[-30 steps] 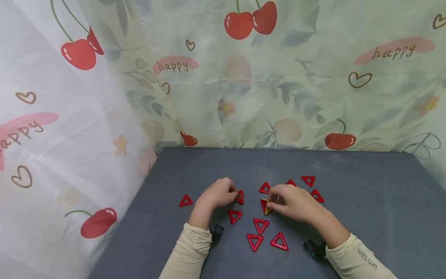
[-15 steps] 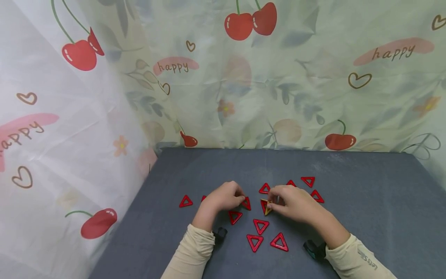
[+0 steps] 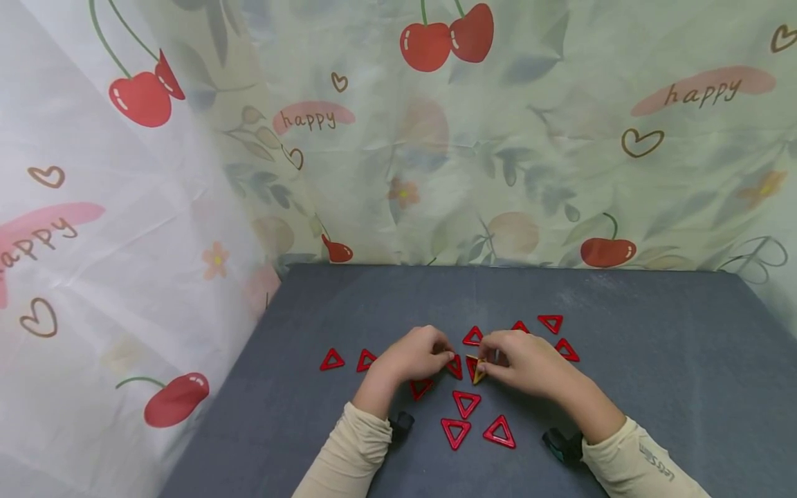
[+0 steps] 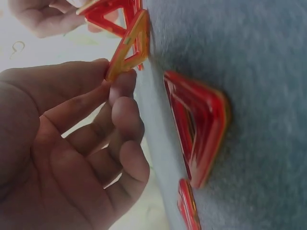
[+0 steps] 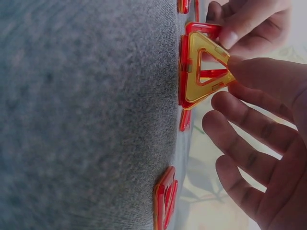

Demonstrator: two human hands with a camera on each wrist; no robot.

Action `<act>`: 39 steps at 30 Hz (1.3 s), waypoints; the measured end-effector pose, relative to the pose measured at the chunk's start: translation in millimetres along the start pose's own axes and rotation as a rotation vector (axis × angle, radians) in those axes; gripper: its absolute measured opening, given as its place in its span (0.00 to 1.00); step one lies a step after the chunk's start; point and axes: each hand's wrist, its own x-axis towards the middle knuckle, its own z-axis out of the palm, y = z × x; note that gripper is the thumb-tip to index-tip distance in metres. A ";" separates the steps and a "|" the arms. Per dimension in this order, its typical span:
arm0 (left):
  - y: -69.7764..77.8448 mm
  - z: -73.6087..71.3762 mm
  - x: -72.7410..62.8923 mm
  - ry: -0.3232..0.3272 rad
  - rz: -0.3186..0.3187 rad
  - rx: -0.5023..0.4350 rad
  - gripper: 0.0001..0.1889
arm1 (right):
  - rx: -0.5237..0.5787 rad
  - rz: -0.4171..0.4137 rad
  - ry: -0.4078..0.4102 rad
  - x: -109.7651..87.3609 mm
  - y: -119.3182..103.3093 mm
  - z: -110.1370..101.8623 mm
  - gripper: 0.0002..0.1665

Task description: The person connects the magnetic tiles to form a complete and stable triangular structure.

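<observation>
A yellow triangle (image 5: 193, 74) stands on edge near the middle of the group, with red edges close behind it; whether those are joined to it cannot be told. The right hand (image 3: 523, 360) pinches its upper corner between thumb and index, the other fingers loosely bent. Just beside it, the left hand (image 3: 415, 354) pinches a second triangle (image 4: 126, 47) between thumb and fingertip; whether the two pieces touch is unclear. The step in hand looks like bringing this second piece up to the steadied one; the next move seems to call for lining up their edges while the right fingers hold firm. Around them, loose red triangles (image 3: 456, 421) lie scattered over the dark tabletop (image 3: 654, 360), and behind hangs a cherry-printed cloth (image 3: 373, 221).
</observation>
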 end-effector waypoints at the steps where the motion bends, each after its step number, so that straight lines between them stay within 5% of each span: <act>1: 1.2 0.6 0.8 0.003 0.008 -0.006 0.11 | 0.001 0.001 0.001 0.0 0.0 -0.6 0.08; 19: 14.9 3.3 6.8 0.000 0.146 -0.122 0.13 | -0.009 -0.005 -0.001 -1.0 3.2 -7.6 0.07; 31: 14.7 5.1 7.2 0.003 0.131 -0.126 0.10 | 0.014 0.011 0.006 -4.9 9.9 -20.1 0.06; 39: 5.2 3.7 4.7 0.047 0.084 -0.121 0.10 | 0.057 0.129 -0.099 -13.5 28.5 -34.5 0.14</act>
